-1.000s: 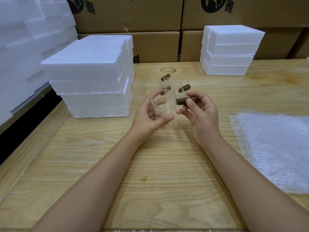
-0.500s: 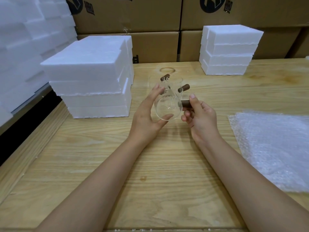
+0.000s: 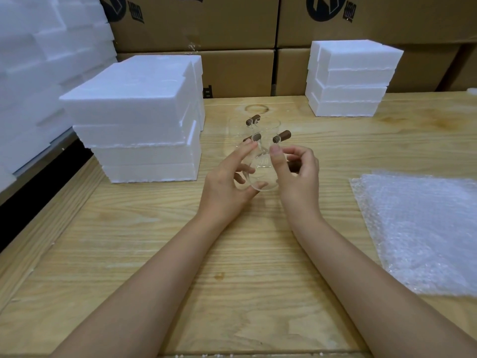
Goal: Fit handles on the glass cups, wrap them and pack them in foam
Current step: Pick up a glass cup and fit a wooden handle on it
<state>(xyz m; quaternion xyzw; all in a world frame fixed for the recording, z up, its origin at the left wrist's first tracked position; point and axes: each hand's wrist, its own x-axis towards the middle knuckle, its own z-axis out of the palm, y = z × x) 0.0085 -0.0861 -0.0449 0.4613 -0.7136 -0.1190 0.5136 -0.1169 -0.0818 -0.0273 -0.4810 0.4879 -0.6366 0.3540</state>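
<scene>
A clear glass cup (image 3: pixel 263 174) is held above the wooden table (image 3: pixel 232 254) between both hands. My left hand (image 3: pixel 229 182) grips its left side with thumb and fingers. My right hand (image 3: pixel 296 174) curls round the cup's right side, and a brown handle (image 3: pixel 294 166) shows dimly under its fingers. Behind the hands stand several glass cups (image 3: pixel 265 130) with brown handles (image 3: pixel 281 136) fitted. A sheet of bubble wrap (image 3: pixel 423 233) lies flat at the right.
A tall stack of white foam blocks (image 3: pixel 139 120) stands to the left of the cups, a smaller foam stack (image 3: pixel 351 78) at the back right. More foam is piled at the far left. Cardboard boxes (image 3: pixel 232 34) line the table's back edge.
The cup has been turned so its mouth faces me. My right hand moved from holding the handle beside the cup to closing over the cup's right side.
</scene>
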